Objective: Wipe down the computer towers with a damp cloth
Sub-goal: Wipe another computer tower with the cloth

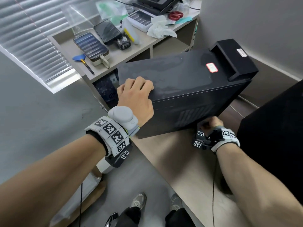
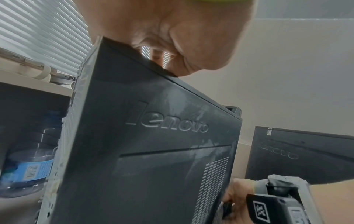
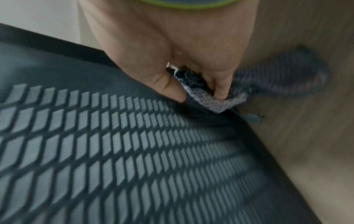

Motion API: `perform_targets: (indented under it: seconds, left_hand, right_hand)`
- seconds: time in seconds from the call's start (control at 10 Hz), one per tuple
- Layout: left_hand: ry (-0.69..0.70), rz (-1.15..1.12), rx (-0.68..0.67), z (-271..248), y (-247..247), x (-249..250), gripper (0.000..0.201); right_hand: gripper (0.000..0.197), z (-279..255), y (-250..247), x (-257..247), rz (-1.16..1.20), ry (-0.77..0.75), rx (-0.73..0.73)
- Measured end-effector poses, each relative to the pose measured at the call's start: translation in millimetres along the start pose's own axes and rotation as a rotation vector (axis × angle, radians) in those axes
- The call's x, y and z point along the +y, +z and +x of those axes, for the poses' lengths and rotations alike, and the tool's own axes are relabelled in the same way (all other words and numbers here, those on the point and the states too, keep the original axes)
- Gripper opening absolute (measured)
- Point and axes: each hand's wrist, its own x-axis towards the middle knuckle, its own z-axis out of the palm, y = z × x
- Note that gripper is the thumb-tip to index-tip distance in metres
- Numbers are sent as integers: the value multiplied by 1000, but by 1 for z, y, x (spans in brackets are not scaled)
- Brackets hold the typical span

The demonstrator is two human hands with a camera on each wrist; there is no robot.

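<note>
A black computer tower (image 1: pixel 188 82) stands tilted on the pale wooden table (image 1: pixel 172 153), its dusty top streaked with damp patches. My left hand (image 1: pixel 136 94) grips its near top corner, fingers curled over the edge. Low on the tower's vented side panel (image 3: pixel 114 144), my right hand (image 1: pixel 211 125) pinches a blue-grey cloth (image 3: pixel 216 103) against the panel's bottom corner. In the left wrist view the side panel (image 2: pixel 153 151) carries an embossed logo. A second black tower (image 2: pixel 298 154) stands to the right.
A low shelf unit (image 1: pixel 114 59) behind the tower holds two phones (image 1: pixel 91 45), a crumpled white bag (image 1: pixel 159 27), red scissors (image 1: pixel 176 15) and a keyboard. A water bottle (image 2: pixel 28 166) sits under it. Window blinds (image 1: pixel 24 38) are at the left, a wall is behind, and cardboard (image 1: pixel 91 199) lies on the floor.
</note>
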Motion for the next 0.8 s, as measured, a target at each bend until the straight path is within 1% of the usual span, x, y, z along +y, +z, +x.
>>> perform_targets:
  seconds: [0.1,0.2,0.3,0.4,0.5,0.6,0.7,0.8]
  left_hand:
    - [8,10,-6,0,0,-2,40]
    - [23,16,-8,-1,-1,-1,39]
    - [23,10,-6,-2,-2,-2,38]
    - [28,13,-9,-2,-1,-3,39]
    - [33,27,-12,-3,0,-4,39]
    - [43,39,-13,-2,1,-4,40]
    - [46,45,-16,-2,0,-4,40]
    - [45,45,-18,-3,0,-5,39]
  right_hand:
    - [71,-63,9,-15,-64,-78,-82]
    - [15,-87,11,-28,-124,-128,-228]
    - [13,-89,-5,-40,-43,-171,-140]
    - [13,-77,-10,-48,-146,-279,-46]
    - [5,-100,3,-44,-66,-220,36]
    - [15,-113,24,-14,-355,-164,-23]
    - [10,-122,24,-6,-409,-121,-143]
    - [30,-105,3,-39,-455,-193,9]
